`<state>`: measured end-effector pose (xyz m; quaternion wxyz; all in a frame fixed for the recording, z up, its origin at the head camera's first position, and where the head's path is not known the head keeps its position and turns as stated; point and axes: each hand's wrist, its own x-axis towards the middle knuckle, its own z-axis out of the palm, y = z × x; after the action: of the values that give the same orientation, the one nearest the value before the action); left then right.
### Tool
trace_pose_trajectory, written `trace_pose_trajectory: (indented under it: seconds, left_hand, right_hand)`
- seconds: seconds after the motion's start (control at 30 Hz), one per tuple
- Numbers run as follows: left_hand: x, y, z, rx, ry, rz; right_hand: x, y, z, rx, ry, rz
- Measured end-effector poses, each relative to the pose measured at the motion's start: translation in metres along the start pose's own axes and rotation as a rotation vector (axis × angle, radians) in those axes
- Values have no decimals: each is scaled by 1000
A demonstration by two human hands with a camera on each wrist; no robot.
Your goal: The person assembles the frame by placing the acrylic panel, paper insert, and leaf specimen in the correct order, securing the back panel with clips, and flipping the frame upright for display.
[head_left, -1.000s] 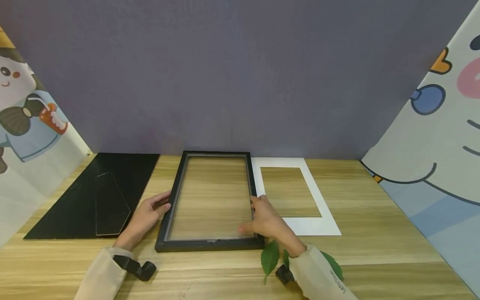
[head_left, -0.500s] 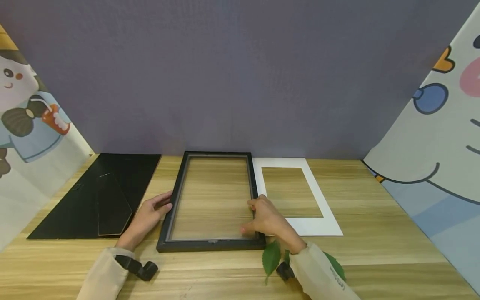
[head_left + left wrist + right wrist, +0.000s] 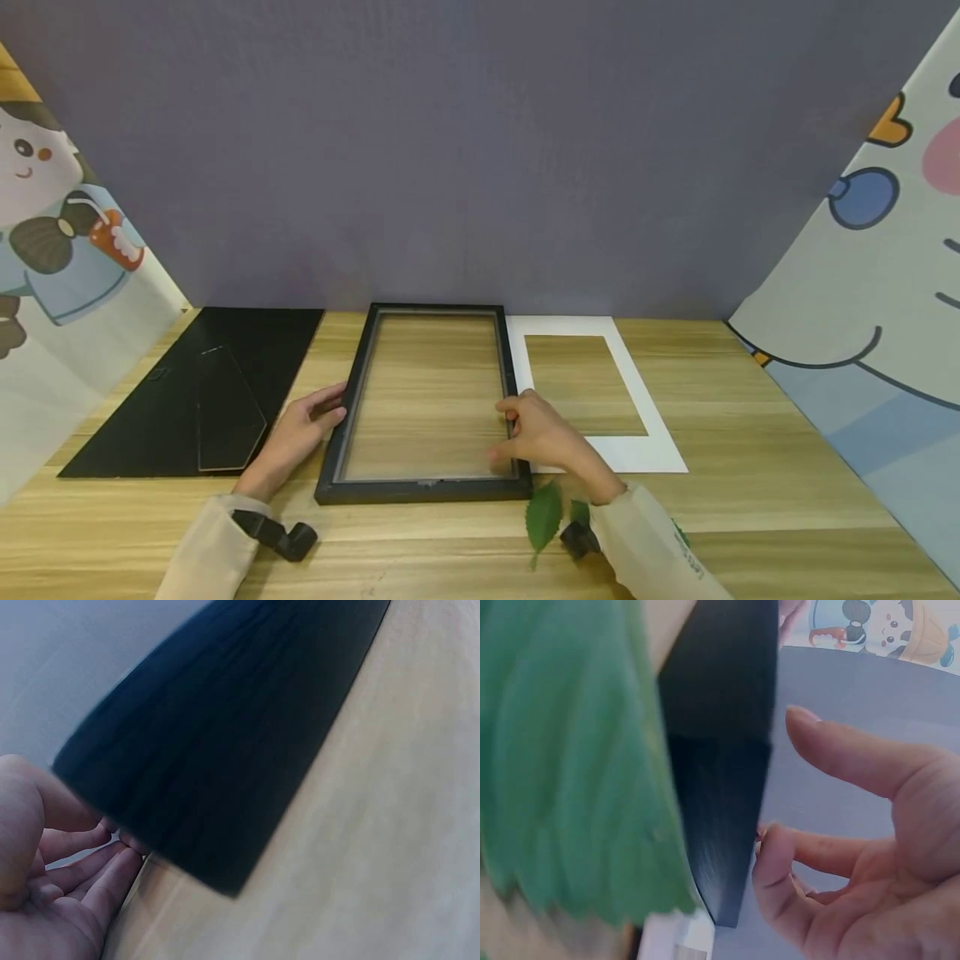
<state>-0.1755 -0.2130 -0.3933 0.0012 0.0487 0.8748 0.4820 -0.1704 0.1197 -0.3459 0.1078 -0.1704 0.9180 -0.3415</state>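
A black picture frame [image 3: 423, 492] lies flat on the wooden table, with wood grain visible through its clear middle. At its left side is my left hand [image 3: 296, 429]; its fingertips touch the outer edge, and in the left wrist view part of them is hidden behind the black rail [image 3: 217, 772]. Over the right rail reaches my right hand [image 3: 540, 429]. Its thumb [image 3: 847, 750] stands apart from the frame, while the bent index finger [image 3: 776, 851] is at the rail's edge. A white mat board [image 3: 630, 454] lies just right of the frame.
Left of the frame lies a black backing board [image 3: 150, 433] with a stand flap. Green leaves [image 3: 543, 517] lie by my right sleeve, partly covered by it. A grey wall panel [image 3: 465, 167] rises behind the table [image 3: 420, 550], with cartoon-printed sheets at both sides.
The view has shifted slightly. My right forearm has moved a little to the right, covering more of the leaves. The frame and my left hand stay about where they were.
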Motion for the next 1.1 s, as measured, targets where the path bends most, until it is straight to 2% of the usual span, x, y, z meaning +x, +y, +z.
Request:
trace_pose_trajectory:
  seconds: [0.33, 0.77, 1.1]
  left_hand:
    - [0, 1, 0, -3, 7, 8]
    - [0, -1, 2, -14, 1, 5]
    - [0, 0, 1, -15, -2, 3]
  right_hand:
    - [-9, 6, -18, -41, 16, 49]
    - [-25, 26, -37, -44, 8, -24]
    - [-39, 40, -48, -53, 24, 0]
